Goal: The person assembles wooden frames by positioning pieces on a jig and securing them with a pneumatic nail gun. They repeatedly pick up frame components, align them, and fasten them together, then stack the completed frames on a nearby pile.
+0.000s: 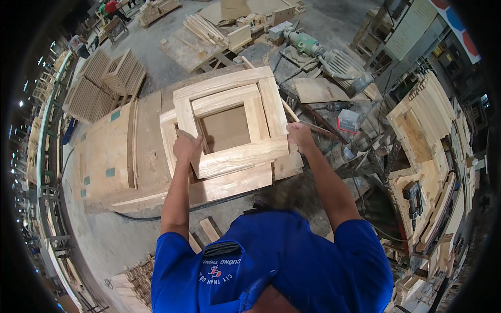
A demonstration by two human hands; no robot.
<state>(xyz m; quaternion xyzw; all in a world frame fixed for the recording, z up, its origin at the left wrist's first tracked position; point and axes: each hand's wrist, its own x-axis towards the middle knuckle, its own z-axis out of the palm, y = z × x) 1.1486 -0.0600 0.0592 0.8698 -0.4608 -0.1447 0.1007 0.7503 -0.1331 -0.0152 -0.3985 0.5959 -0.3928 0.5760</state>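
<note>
I see my left hand (186, 145) clenched on the left rail of the upper wooden frame (229, 125), my right hand (299, 134) gripping its right rail; the frame lies askew on a second wooden frame (229, 183) at the bench's (112, 156) right end. The bench stands on a dusty concrete floor (112, 240). Beyond its far edge sit a green electric motor (304, 43) and stacked slats (107, 78); a small red-lidded box (348, 121) lies right.
</note>
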